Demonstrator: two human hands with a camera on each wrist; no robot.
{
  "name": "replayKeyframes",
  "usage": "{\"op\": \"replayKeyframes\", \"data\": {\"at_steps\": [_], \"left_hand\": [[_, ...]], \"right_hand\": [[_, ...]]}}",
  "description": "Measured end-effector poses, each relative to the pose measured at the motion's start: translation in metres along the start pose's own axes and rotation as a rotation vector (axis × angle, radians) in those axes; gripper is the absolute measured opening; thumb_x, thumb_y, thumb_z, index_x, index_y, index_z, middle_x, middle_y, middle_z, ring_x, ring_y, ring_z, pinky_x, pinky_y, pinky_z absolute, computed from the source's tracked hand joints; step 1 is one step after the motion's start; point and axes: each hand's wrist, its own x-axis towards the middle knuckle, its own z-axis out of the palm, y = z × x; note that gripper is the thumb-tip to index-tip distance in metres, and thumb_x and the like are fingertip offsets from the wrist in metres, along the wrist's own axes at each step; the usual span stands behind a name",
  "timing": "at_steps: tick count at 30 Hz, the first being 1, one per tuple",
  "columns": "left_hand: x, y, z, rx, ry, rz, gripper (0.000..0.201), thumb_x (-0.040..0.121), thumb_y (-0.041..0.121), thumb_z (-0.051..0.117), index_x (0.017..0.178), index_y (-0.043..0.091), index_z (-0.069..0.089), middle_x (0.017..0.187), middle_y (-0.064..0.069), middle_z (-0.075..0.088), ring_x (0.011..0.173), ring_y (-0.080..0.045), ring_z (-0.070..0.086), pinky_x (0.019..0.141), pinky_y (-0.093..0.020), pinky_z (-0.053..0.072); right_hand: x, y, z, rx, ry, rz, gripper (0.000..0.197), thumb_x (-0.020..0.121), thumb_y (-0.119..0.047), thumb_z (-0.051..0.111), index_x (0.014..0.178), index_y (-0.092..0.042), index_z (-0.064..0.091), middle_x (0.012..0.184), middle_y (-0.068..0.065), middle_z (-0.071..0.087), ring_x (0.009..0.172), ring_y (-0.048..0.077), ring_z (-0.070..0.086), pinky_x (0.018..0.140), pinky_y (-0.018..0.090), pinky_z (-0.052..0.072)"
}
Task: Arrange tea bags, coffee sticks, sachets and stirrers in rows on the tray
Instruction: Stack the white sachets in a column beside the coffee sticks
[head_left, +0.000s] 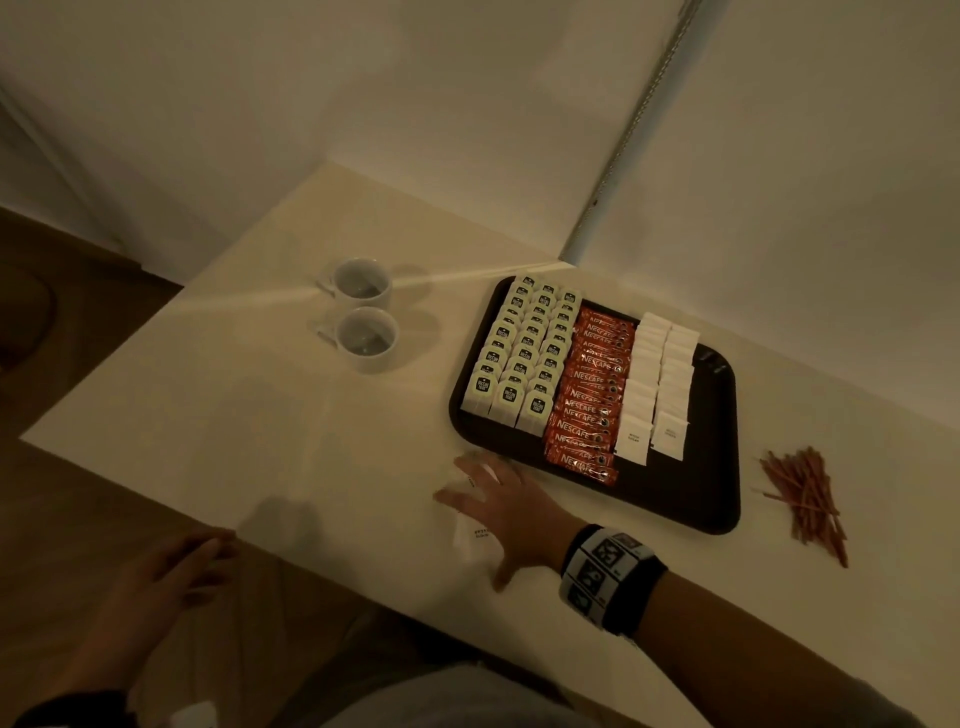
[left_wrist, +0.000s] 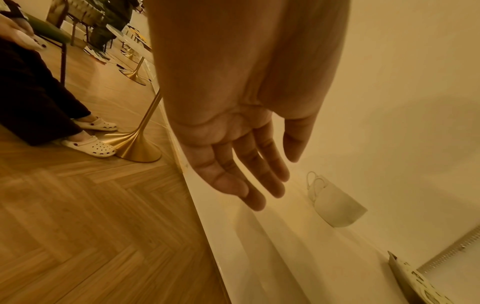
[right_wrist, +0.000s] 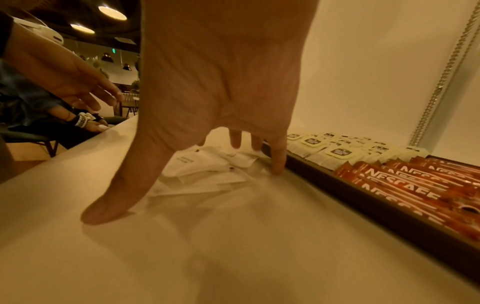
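filling tray (head_left: 719, 499) at tabletop far-right corner | tea bags (head_left: 524, 358), coffee sticks (head_left: 589, 400), two rows of sachets (head_left: 657, 384) lying in place | right hand (head_left: 501, 512) spreading wide over loose sachets (right_wrist: 207, 170) at tray's near edge | stirrers (head_left: 805, 499) waiting beside tray's right edge | left hand (left_wrist: 233, 164) hanging relaxed, holding nothing

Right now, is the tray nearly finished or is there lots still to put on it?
Mostly done. On the tray, tea bags, coffee sticks and two rows of sachets already lie in rows. In hand: the right hand is spread over loose sachets on the table; the left hand holds nothing. Left: those sachets, and the stirrers piled beside the tray.
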Motion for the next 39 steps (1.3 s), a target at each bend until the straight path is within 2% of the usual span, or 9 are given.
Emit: {"op": "replayKeyframes", "data": {"at_steps": [5, 10, 16, 20, 25, 30, 33, 36, 39], "left_hand": [[-0.001, 0.004, -0.001, 0.008, -0.006, 0.0, 0.021, 0.098, 0.012, 0.045, 0.101, 0.012, 0.066, 0.097, -0.011, 0.069, 0.087, -0.029, 0.062, 0.065, -0.026, 0.054], [0.001, 0.004, -0.003, -0.002, -0.001, -0.027, 0.021, 0.098, 0.009, 0.045, 0.102, 0.008, 0.065, 0.096, -0.013, 0.068, 0.083, -0.028, 0.061, 0.054, -0.014, 0.052], [0.009, 0.005, -0.004, -0.02, -0.021, -0.052, 0.021, 0.098, 0.015, 0.045, 0.099, 0.018, 0.066, 0.102, -0.013, 0.068, 0.087, -0.028, 0.062, 0.072, -0.032, 0.049], [0.009, 0.019, 0.002, -0.015, -0.049, -0.042, 0.021, 0.098, 0.014, 0.045, 0.098, 0.016, 0.065, 0.101, -0.013, 0.067, 0.087, -0.03, 0.061, 0.073, -0.034, 0.048], [0.012, 0.05, 0.028, 0.118, -0.093, 0.096, 0.017, 0.096, 0.01, 0.05, 0.094, 0.016, 0.065, 0.097, -0.011, 0.069, 0.083, -0.03, 0.064, 0.068, -0.034, 0.048], [0.02, 0.09, 0.077, 0.493, -0.306, 0.331, 0.011, 0.088, 0.018, 0.066, 0.092, 0.029, 0.067, 0.091, 0.007, 0.068, 0.078, -0.011, 0.064, 0.069, -0.022, 0.047], [0.024, 0.111, 0.116, 0.674, -0.588, 0.406, 0.018, 0.082, 0.023, 0.073, 0.089, 0.037, 0.064, 0.091, 0.009, 0.066, 0.08, -0.011, 0.061, 0.073, -0.022, 0.049], [0.018, 0.119, 0.163, 0.946, -0.885, 0.53, 0.029, 0.078, 0.034, 0.076, 0.104, 0.033, 0.063, 0.101, 0.012, 0.059, 0.087, -0.005, 0.052, 0.08, -0.019, 0.044], [0.009, 0.109, 0.202, 1.228, -1.105, 0.64, 0.053, 0.074, 0.039, 0.078, 0.12, 0.026, 0.056, 0.118, 0.003, 0.054, 0.106, -0.014, 0.047, 0.087, -0.026, 0.038]], "right_hand": [[0.003, 0.0, -0.004, 0.046, 0.002, -0.011, 0.09, 0.063, -0.041, 0.081, 0.138, -0.035, 0.031, 0.135, 0.003, 0.035, 0.125, 0.026, 0.03, 0.102, 0.048, 0.036], [0.002, -0.001, 0.002, 0.119, -0.015, -0.028, 0.068, 0.07, -0.03, 0.078, 0.128, -0.034, 0.043, 0.145, 0.002, 0.022, 0.135, 0.029, 0.018, 0.105, 0.056, 0.029], [0.006, -0.003, 0.003, 0.124, -0.051, -0.081, 0.056, 0.076, -0.024, 0.074, 0.124, -0.029, 0.045, 0.132, 0.002, 0.036, 0.122, 0.027, 0.03, 0.1, 0.044, 0.041], [0.005, -0.001, 0.006, 0.172, -0.085, -0.048, 0.056, 0.078, -0.023, 0.072, 0.126, -0.026, 0.042, 0.13, 0.004, 0.036, 0.118, 0.026, 0.033, 0.097, 0.039, 0.042], [0.003, 0.005, 0.007, 0.287, 0.053, 0.034, 0.046, 0.08, -0.017, 0.071, 0.121, -0.017, 0.051, 0.129, 0.004, 0.035, 0.113, 0.021, 0.042, 0.091, 0.026, 0.04], [-0.007, 0.009, 0.011, 0.417, 0.058, 0.168, 0.049, 0.085, -0.013, 0.064, 0.128, -0.019, 0.042, 0.135, 0.004, 0.039, 0.123, 0.02, 0.036, 0.102, 0.033, 0.037], [-0.011, 0.015, 0.014, 0.379, 0.046, 0.201, 0.043, 0.088, -0.012, 0.059, 0.128, -0.013, 0.042, 0.135, 0.009, 0.037, 0.124, 0.023, 0.036, 0.101, 0.032, 0.034], [-0.013, 0.021, 0.016, 0.32, 0.089, 0.204, 0.04, 0.088, -0.014, 0.059, 0.125, -0.013, 0.044, 0.134, 0.008, 0.04, 0.122, 0.022, 0.039, 0.101, 0.031, 0.035], [-0.019, 0.031, 0.011, 0.406, 0.118, 0.289, 0.046, 0.087, -0.017, 0.063, 0.128, -0.013, 0.044, 0.133, 0.006, 0.044, 0.119, 0.021, 0.045, 0.097, 0.027, 0.038]]}}
